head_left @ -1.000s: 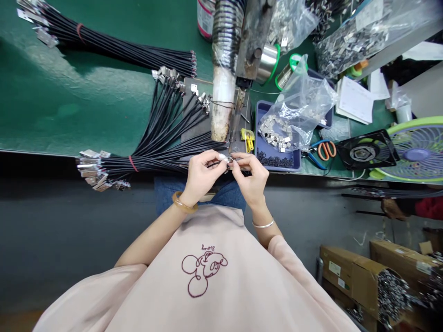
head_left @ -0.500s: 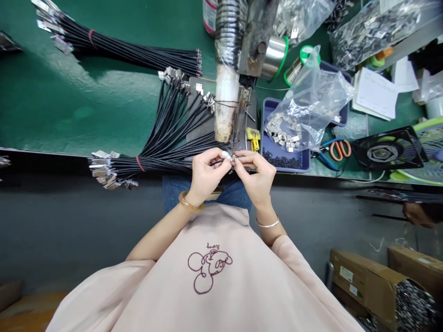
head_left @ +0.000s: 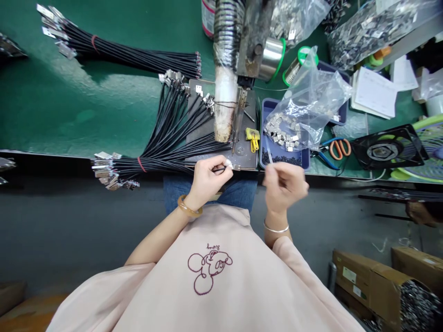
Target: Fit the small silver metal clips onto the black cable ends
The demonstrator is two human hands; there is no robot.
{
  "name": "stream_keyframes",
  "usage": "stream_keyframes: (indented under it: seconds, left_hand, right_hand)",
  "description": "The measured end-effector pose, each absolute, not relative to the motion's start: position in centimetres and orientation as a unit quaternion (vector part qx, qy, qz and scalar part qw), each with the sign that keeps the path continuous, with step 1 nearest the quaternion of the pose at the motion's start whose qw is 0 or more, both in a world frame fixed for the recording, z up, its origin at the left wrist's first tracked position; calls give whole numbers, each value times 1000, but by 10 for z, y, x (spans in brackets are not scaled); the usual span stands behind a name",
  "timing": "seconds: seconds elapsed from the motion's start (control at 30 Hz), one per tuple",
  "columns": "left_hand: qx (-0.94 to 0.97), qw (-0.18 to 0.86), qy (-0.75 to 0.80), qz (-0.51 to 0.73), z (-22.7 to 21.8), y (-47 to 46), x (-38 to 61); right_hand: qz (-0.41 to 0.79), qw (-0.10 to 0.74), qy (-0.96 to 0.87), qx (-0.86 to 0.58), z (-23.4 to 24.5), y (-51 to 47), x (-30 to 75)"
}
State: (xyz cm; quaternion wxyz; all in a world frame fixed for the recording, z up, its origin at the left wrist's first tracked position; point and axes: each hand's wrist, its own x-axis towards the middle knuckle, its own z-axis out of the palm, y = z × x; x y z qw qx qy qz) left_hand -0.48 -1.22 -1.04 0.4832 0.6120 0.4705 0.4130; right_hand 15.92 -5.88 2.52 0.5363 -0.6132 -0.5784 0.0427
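Note:
My left hand (head_left: 206,180) is closed in a pinch on a thin black cable whose end carries a small metal connector (head_left: 236,167), at the front edge of the dark work plate (head_left: 246,154). My right hand (head_left: 284,184) has come off the connector and hangs to the right below the blue tray (head_left: 263,110), smeared by motion, with its fingers curled. A fan of black cables with metal ends (head_left: 173,124) lies left of the plate, and a banded bundle (head_left: 117,166) runs along the table edge.
A fixture wrapped in plastic (head_left: 226,69) stands behind the plate. A clear bag of metal shells (head_left: 304,110) sits in the blue tray. Scissors (head_left: 335,148), a black fan (head_left: 386,150), solder reels (head_left: 273,53), yellow clip (head_left: 254,138) and cardboard boxes (head_left: 367,281) are nearby.
My right hand let go of the connector and swung right and down, away from my left hand. My left hand kept its pinch on the cable in the same place.

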Motion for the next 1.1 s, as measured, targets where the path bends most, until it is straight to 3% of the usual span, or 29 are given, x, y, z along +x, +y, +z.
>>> stream_keyframes:
  seconds: [0.07, 0.17, 0.3, 0.47, 0.57, 0.67, 0.97, 1.1]
  left_hand:
    - [641, 476, 457, 393, -13, -16, -8]
    - [653, 476, 441, 390, -17, -21, -14]
    - [621, 463, 432, 461, -19, -18, -21]
    - [724, 231, 472, 447, -21, 8, -28]
    - [785, 175, 474, 359, -26, 20, -27]
    - [800, 160, 464, 344, -32, 19, -26]
    - [791, 179, 365, 456, -30, -2, -35]
    - [803, 230, 333, 438, -26, -2, -39]
  right_hand:
    - [-68, 589, -537, -600, 35, -66, 167]
    - [-49, 590, -507, -626, 45, -69, 184]
    - [77, 433, -538, -719, 37, -57, 222]
    - [-18, 251, -567, -784, 10, -29, 267]
    - [-29, 182, -595, -782, 5, -15, 275]
    - [-13, 156, -613, -774, 8, -9, 274]
    - [-1, 134, -663, -737, 8, -1, 255]
    - [6, 134, -665, -735, 9, 0, 254]
